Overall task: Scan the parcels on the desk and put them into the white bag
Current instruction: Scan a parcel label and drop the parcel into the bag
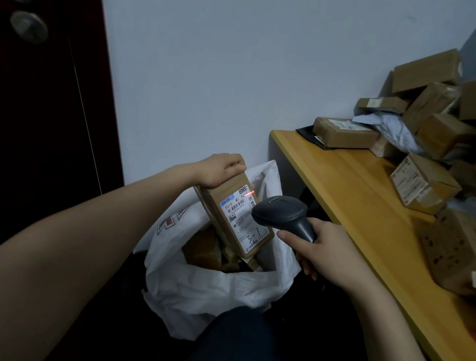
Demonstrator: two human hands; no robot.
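Note:
My left hand (pixel 222 169) grips the top end of a brown cardboard parcel (pixel 228 206), held tilted over the open white bag (pixel 199 294) on the floor. Its white shipping label faces up. My right hand (pixel 321 250) holds a dark grey barcode scanner (pixel 282 212) close to the label, and a red scan line shows at the label's upper right corner. Other brown parcels lie inside the bag. Several cardboard parcels (pixel 423 182) are piled on the wooden desk (pixel 350 196) at the right.
A dark red door (pixel 25 119) with a metal handle stands at the left beside the white wall. My dark-trousered knee (pixel 237 348) is below the bag. A grey plastic mailer (pixel 390 130) lies among the desk parcels. The desk's front edge runs diagonally at the right.

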